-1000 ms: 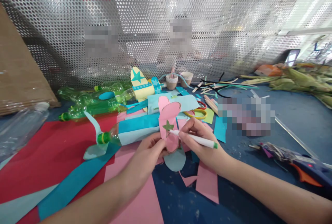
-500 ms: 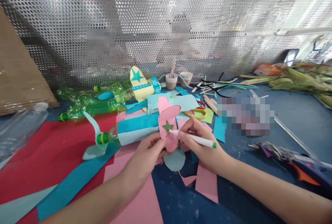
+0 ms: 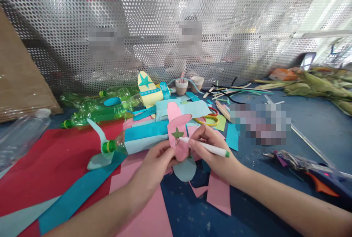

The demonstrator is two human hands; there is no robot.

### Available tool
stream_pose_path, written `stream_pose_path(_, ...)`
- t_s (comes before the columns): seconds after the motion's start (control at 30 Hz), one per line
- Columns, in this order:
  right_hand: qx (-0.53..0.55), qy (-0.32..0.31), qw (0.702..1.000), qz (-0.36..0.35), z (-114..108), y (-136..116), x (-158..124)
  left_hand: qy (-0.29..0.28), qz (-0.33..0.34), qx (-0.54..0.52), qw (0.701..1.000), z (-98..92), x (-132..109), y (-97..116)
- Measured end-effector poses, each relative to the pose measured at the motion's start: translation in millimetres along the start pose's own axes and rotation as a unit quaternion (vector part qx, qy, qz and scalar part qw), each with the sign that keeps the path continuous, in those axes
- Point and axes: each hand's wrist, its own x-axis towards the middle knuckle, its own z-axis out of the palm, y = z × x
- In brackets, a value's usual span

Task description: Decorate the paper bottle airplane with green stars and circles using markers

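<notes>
My left hand (image 3: 159,158) pinches the lower edge of a pink paper cutout (image 3: 180,151), whose rounded lobes stand at the tail of a bottle plane. In my right hand (image 3: 210,147) is a white marker (image 3: 210,148) with a green end, its tip touching the pink paper. A green star (image 3: 177,134) drawn on the pink shows just above the tip. The bottle plane (image 3: 145,136) is wrapped in blue and pale blue paper, with a green-capped neck and pale paper blades at the left. A pale blue rounded piece (image 3: 185,170) sticks out below the cutout.
Green plastic bottles (image 3: 101,114) and a yellow-papered bottle plane (image 3: 151,96) lie behind. Paper cups (image 3: 181,87) stand near the perforated metal wall (image 3: 165,17). Scissors (image 3: 210,120) rest among paper scraps. At right is a glue gun (image 3: 313,171) beside corn husks (image 3: 316,83).
Almost nothing has moved. The marker tip has shifted very slightly on the pink paper, below the green star; both hands keep their hold.
</notes>
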Motion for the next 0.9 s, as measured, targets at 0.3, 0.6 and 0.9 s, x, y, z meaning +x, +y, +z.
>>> stream_pose_path(0.3, -0.005, 0.005, 1.000, 0.005, 0.5, 0.5, 0.4, -0.007, 0.011, -0.003, 1.000, 0.2, -1.7, -1.0)
stream_pose_path(0.6, -0.002, 0.010, 1.000, 0.007, 0.0, -0.5, 0.9, -0.005, 0.012, 0.001, 1.000, 0.8, -0.9, 0.4)
stream_pose_path(0.9, -0.007, 0.020, 1.000, 0.007, 0.0, 0.4, -0.2, -0.003, 0.010, -0.005, 1.000, 2.3, -3.4, 0.6)
